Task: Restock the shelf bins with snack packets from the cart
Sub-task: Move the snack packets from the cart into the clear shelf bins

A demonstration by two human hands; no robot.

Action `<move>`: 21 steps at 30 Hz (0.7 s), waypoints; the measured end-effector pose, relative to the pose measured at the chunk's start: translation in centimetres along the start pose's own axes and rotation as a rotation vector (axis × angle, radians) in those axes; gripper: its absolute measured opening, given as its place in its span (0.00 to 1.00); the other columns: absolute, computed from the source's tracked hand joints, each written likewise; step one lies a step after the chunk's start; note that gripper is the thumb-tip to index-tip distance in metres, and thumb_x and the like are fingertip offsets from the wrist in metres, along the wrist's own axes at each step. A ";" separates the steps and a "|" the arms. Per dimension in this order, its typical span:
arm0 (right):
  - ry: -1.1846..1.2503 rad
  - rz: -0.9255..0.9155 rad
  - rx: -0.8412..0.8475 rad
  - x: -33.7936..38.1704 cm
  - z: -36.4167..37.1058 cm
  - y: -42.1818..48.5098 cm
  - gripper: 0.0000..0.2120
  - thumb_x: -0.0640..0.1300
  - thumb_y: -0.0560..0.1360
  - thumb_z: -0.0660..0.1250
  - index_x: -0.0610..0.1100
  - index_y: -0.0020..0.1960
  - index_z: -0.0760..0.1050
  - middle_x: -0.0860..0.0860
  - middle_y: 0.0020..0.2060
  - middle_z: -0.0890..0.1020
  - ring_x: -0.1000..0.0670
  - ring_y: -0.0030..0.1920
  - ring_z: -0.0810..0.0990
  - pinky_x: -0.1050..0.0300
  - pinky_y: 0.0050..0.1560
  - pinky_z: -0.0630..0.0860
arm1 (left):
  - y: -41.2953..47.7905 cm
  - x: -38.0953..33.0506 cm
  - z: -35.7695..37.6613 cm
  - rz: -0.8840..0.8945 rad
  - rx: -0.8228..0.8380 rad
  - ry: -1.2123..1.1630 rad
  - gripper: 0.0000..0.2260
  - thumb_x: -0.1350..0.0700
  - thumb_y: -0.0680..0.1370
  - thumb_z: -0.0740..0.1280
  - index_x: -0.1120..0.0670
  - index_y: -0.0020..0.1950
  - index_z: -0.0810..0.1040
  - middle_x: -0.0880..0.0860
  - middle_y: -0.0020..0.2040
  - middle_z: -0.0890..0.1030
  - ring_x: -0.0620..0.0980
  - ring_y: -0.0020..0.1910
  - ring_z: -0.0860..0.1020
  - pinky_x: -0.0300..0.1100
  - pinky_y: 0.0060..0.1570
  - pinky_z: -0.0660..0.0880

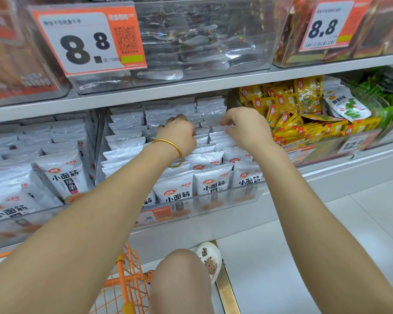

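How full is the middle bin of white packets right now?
Nearly full: white packets fill the middle bin in tight upright rows, from its clear front wall to the back.

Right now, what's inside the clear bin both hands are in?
Upright rows of white snack packets fill the clear bin. The left hand and right hand cover the middle rows; the bin floor is hidden beneath packets.
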State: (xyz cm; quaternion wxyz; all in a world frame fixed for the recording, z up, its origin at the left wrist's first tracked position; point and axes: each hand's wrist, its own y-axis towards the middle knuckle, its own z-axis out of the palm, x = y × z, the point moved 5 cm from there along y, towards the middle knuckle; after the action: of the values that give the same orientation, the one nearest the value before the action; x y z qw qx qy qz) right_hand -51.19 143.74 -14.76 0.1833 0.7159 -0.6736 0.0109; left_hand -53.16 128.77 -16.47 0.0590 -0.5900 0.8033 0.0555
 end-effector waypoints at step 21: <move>-0.049 0.081 0.010 -0.5 -0.3 -2.2 0.14 0.32 0.75 0.62 0.44 0.57 0.78 0.43 0.55 0.76 0.40 0.56 0.74 0.48 0.48 0.75 | -2.8 -0.4 -1.5 -0.082 -0.264 -0.226 0.08 0.50 0.76 0.65 0.49 0.52 0.79 0.52 0.60 0.72 0.56 0.62 0.65 0.47 0.58 0.62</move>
State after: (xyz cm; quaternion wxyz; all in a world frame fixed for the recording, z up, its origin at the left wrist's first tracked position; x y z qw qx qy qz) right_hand -49.04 144.34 -15.13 0.1624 0.6892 -0.7061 0.0042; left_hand -50.41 128.08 -15.03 0.0731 -0.6149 0.7526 0.2237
